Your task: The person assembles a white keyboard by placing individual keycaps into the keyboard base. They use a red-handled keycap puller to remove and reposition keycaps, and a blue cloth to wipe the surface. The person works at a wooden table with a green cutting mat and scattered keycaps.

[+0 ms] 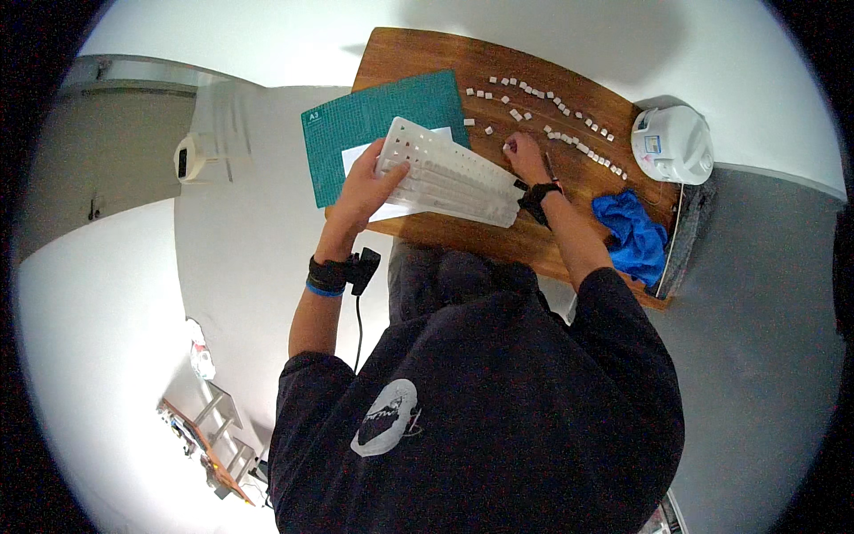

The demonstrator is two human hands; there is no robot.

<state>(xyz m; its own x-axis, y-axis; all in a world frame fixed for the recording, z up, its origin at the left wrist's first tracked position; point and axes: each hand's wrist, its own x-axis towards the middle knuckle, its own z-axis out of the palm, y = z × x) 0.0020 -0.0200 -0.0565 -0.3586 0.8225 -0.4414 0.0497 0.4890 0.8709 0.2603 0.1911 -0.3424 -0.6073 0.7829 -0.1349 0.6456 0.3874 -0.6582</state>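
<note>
The keyboard (449,173) is being held tilted over the near part of the wooden table (534,245), its left end lifted over the green mat (356,120) and the white sheet (360,156) that lies on it. The left hand (365,187) is clamped on that left end, thumb on top, fingers hidden underneath. Many key sockets at that end are seen bare, so the board is judged to be partway through having its caps taken off or put back; which of the two cannot be told from this view.

The right hand (525,156) is stretched past the keyboard's far right corner, fingertips pinched together on what looks like a single small keycap (509,145); the grip is too small to be confirmed. The loose keycaps (578,133) are laid out in curved rows across the far side of the table, well apart from the board. A dark thin tool (550,166) lies just beside the right wrist.

The step in hand is judged to be the handling of one cap at the row's near end. Next, a careful pinch is called for, with neighbouring caps left undisturbed and the board kept steady by the left hand.

A blue cloth (633,236) is bunched at the table's right edge, and a white helmet (672,142) sits beyond it.
</note>
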